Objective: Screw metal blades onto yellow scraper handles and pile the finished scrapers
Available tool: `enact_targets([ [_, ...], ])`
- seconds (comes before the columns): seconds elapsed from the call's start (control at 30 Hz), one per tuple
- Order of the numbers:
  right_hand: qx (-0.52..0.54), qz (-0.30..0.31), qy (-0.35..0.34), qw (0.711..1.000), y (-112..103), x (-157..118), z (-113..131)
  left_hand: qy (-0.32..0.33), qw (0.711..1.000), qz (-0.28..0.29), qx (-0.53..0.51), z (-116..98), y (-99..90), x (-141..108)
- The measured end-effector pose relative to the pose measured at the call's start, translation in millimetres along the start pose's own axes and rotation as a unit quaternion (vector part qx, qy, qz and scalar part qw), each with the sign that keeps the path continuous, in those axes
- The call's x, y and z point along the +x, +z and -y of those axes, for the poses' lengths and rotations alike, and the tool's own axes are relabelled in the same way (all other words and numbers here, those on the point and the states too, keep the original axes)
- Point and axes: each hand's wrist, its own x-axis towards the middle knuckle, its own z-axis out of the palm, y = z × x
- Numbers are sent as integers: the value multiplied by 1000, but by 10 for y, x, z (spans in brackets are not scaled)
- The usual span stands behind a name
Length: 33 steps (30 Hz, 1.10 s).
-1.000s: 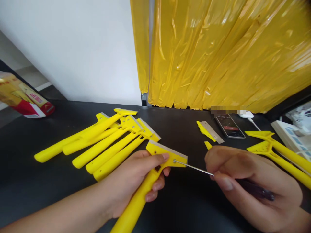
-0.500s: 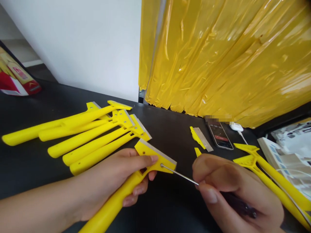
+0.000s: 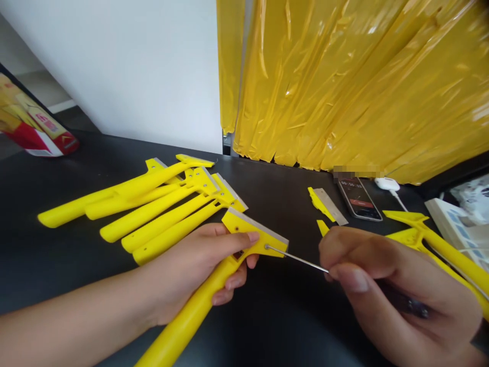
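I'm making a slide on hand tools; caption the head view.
Left hand steadying a yellow scraper, right hand holding a thin metal driver to its screw, more scrapers lying beyond.

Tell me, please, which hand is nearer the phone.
Right: the right hand is in front of the phone; the left hand is farther away, in front and to its left.

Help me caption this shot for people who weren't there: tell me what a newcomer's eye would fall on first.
Most likely the glossy yellow sheeting, which fills the upper right behind the black tabletop. Next, probably the yellow scraper held in the left hand at lower centre, with the thin metal tool in the right hand meeting its screw. Several other scrapers lie overlapping at left.
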Motion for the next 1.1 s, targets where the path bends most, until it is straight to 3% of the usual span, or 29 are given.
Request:
enact_targets([
  [0.17, -79, 30, 74, 994, -57, -15, 89, 9, 1000, -18, 12, 18, 24, -13],
  [0.33, -53, 32, 0, 998, -110, -78, 18, 5, 1000, -13, 19, 24, 16, -19],
  [0.57, -75, 46, -12, 996, -101, -80, 14, 3, 1000, -14, 4, 23, 22, -11],
  [0.73, -108, 91, 21, 990, -103, 0, 132, 0, 1000, -11, 20, 32, 12, -10],
  [0.93, -80, 41, -12, 996, -69, 13, 53, 8, 999, -5, 42, 37, -12, -31],
  [1.1, -112, 45, -31, 992, -32, 1, 39, 17, 998, -17, 56, 47, -15, -35],
])
